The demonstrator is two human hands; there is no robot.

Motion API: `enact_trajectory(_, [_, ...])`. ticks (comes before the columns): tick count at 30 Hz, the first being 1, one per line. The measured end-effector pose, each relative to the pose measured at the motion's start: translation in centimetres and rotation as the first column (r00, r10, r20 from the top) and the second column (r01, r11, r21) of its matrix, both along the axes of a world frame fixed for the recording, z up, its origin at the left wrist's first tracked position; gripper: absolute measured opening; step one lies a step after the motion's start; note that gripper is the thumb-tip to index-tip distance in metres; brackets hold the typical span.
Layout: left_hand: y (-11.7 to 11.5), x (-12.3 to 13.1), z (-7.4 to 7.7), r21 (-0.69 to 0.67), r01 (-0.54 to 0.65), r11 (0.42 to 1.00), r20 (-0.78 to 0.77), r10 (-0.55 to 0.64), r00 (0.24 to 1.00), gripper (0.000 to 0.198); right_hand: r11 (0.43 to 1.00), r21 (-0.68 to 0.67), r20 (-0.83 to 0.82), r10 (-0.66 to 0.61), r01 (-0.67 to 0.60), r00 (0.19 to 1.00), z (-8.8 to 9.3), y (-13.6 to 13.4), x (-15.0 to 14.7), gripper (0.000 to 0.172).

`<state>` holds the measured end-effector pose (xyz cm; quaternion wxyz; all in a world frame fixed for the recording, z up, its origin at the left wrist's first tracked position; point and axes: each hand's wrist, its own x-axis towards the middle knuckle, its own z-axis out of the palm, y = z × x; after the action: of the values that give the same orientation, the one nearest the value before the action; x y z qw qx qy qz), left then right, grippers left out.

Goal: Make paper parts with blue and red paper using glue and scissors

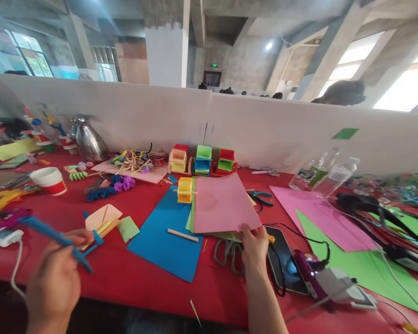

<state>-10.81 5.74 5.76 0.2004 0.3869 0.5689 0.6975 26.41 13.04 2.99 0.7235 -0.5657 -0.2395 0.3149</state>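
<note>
Over the red table (132, 292), dusty pink paper (226, 204) spreads flat

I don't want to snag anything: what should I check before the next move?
1. Right hand on the pink sheet: ok, at its near right corner.
2. Left hand free: not ok, holding a blue object.
3. Scissors clear of right hand: not ok, handles beside it.
4. Scissor blades shut: cannot tell, hidden.
5. Wooden stick clear of both hands: ok, lying on blue sheet.
</note>
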Motion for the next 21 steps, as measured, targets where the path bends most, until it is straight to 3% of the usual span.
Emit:
enact_trajectory(2, [0.7, 3.6, 1.6, -0.034, 0.269, 0.963, 0.19, -0.258, 0.947, 0.012, 1.0, -0.02, 0.006, 0.021, -0.021, 1.0, 0.0, 0.0, 0.1, 0.04])
enact_trajectory(3, [1.3, 5.3, 2.3, -0.055, 0.409, 0.911, 0.262, -0.382, 0.886, 0.014, 0.999, -0.036, 0.066, 0.011, -0.009, 0.998, 0.2, -0.2, 0.1, 0.043])
enact_trajectory(5, [3.2, 8.7, 3.5, -0.027, 0.573, 0.819, 0.37, -0.524, 0.767, 0.02, 0.993, -0.048, 0.328, -0.088, 0.11, 0.94, 1.1, -1.1, -0.1, 0.055])
enact_trajectory(7, [5.7, 11.5, 4.5, 0.0, 0.673, 0.74, 0.429, -0.608, 0.668, 0.026, 0.956, 0.042, 0.641, -0.248, 0.29, 0.727, 2.7, -1.9, -0.7, 0.073])
enact_trajectory(8, [7.0, 12.6, 4.8, 0.025, 0.714, 0.7, 0.432, -0.651, 0.624, 0.029, 0.945, 0.099, 0.721, -0.284, 0.311, 0.632, 3.7, -2.1, -1.1, 0.076])
enact_trajectory(9, [8.4, 13.6, 5.0, 0.036, 0.754, 0.656, 0.426, -0.692, 0.582, 0.029, 0.957, 0.134, 0.755, -0.267, 0.258, 0.599, 4.6, -2.1, -1.7, 0.07])
enact_trajectory(10, [9.7, 14.5, 5.1, 0.029, 0.795, 0.606, 0.413, -0.732, 0.542, 0.028, 0.981, 0.134, 0.761, -0.192, 0.14, 0.619, 5.4, -1.7, -2.3, 0.059])
enact_trajectory(12, [11.9, 15.9, 4.8, -0.01, 0.879, 0.476, 0.378, -0.812, 0.444, 0.025, 0.988, 0.061, 0.69, 0.063, -0.145, 0.721, 6.6, -0.2, -3.6, 0.04])
enact_trajectory(14, [13.2, 16.9, 4.1, -0.041, 0.94, 0.34, 0.355, -0.874, 0.332, 0.024, 0.934, 0.021, 0.52, 0.294, -0.356, 0.802, 6.9, 2.0, -4.7, 0.037])
enact_trajectory(16, [13.7, 17.3, 3.1, -0.113, 0.963, 0.243, 0.326, -0.907, 0.267, 0.024, 0.845, 0.009, 0.412, 0.484, -0.535, 0.772, 6.2, 3.9, -5.5, 0.032])
enact_trajectory(18, [13.5, 17.2, 2.0, -0.181, 0.965, 0.189, 0.321, -0.916, 0.24, 0.027, 0.776, -0.008, 0.33, 0.598, -0.631, 0.731, 5.1, 5.0, -5.9, 0.024])
enact_trajectory(21, [12.4, 16.8, 0.6, -0.202, 0.97, 0.137, 0.409, -0.888, 0.211, 0.031, 0.758, -0.002, 0.221, 0.636, -0.652, 0.739, 3.4, 5.2, -5.9, 0.02])
